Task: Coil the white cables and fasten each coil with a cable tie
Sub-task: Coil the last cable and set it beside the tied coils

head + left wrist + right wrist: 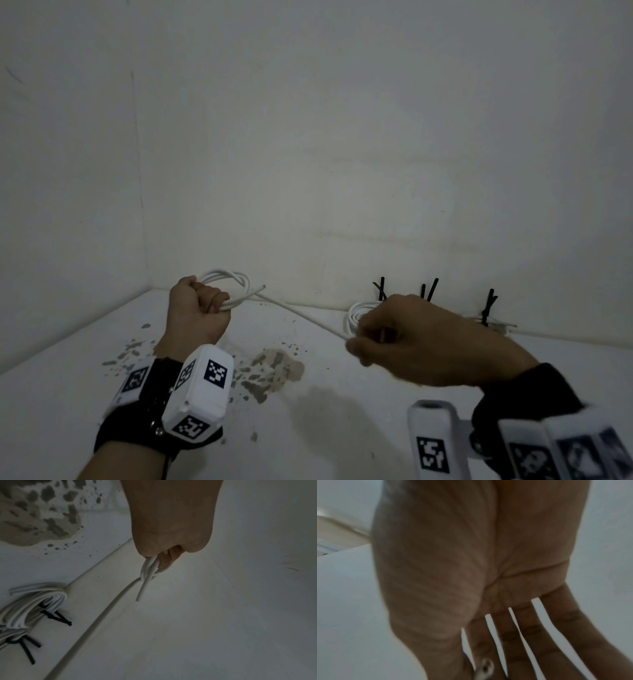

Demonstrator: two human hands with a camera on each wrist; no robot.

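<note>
Nearest are the wrist cameras (pixel 197 394), white boxes with black-and-white markers strapped on black bands. The left hand (pixel 197 310) is fisted round a few loops of cable (pixel 227 284), one short end poking out to the right. From the loops a strand runs down and right to the right hand (pixel 411 342), whose thumb and fingertips pinch it; in the wrist view its fingers (pixel 539 635) stretch long and blurred. That hand hides part of the finished coils (pixel 359 313) lying along the wall, each bound with a black tie (pixel 488 306). The table (pixel 325 428) is white with grey chipped patches (pixel 270 370), set into a bare white corner (pixel 144 205).
</note>
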